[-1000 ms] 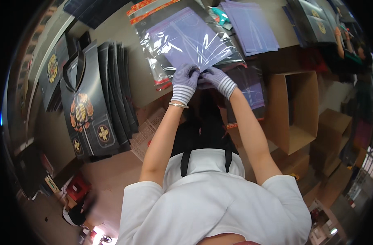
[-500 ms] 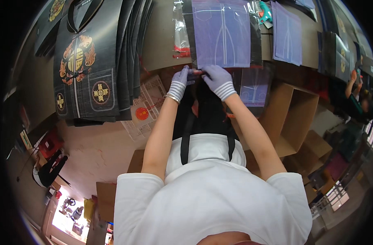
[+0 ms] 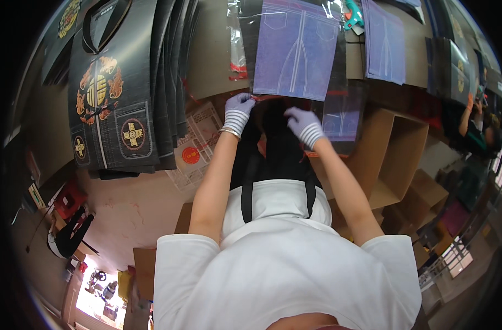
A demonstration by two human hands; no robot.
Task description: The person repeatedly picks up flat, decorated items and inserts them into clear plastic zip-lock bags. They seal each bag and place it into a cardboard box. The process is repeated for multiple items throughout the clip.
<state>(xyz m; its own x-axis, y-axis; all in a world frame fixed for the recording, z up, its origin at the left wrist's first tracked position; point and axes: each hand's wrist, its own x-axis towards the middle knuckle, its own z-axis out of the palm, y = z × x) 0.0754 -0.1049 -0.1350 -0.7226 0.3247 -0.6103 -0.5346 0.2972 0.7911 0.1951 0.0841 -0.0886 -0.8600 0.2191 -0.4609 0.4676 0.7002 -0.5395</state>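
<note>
- The left hand (image 3: 239,108) and right hand (image 3: 302,122) pinch closed on the clear bag (image 3: 298,52) at the counter's (image 3: 212,60) near edge.
- The bag could slide off if one grip slips, since its mouth overhangs.
- The blue folded sheet (image 3: 295,47) inside may crease if pulled unevenly.

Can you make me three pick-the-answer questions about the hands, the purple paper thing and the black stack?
1. Where is the stack of black folded pieces? A left of the hands B right of them C in a box
2. What colour is the flat sheet in the clear bag? A purple B green C yellow
3. What is the left hand doing? A pinching the bag's edge B hanging free C holding scissors

Answers: 1 A, it lies to the left. 2 A, it looks purple. 3 A, gloved fingers meet the bag's near edge, with the right hand close by.
</note>
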